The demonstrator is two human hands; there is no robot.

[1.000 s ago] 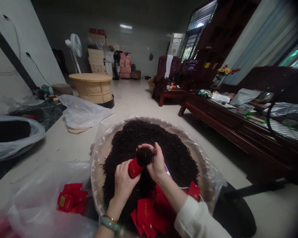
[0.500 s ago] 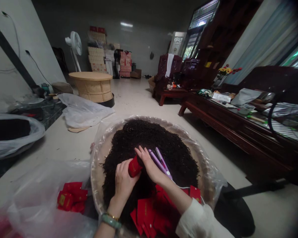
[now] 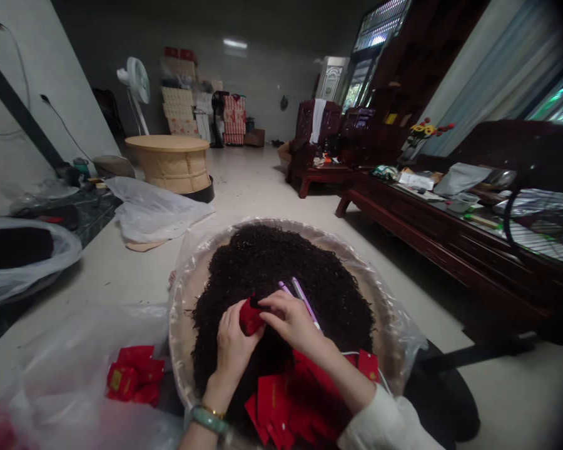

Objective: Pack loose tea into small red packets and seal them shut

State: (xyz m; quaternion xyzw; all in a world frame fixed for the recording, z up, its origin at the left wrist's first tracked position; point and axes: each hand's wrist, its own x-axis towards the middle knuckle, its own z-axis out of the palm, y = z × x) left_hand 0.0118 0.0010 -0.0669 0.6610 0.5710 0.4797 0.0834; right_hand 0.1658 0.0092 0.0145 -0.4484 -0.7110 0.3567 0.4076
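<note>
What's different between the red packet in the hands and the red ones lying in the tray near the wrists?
The held packet is gripped in the left hand above the leaf heap, the right hand pinching its top; the loose packets lie at the near side of the tray. The held packet looks plump; the loose packets look flat. It is one; they are a pile. Both are bright red.

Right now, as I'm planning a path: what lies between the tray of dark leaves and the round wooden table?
A crumpled clear plastic sheet on pale floor, in the head view.
</note>
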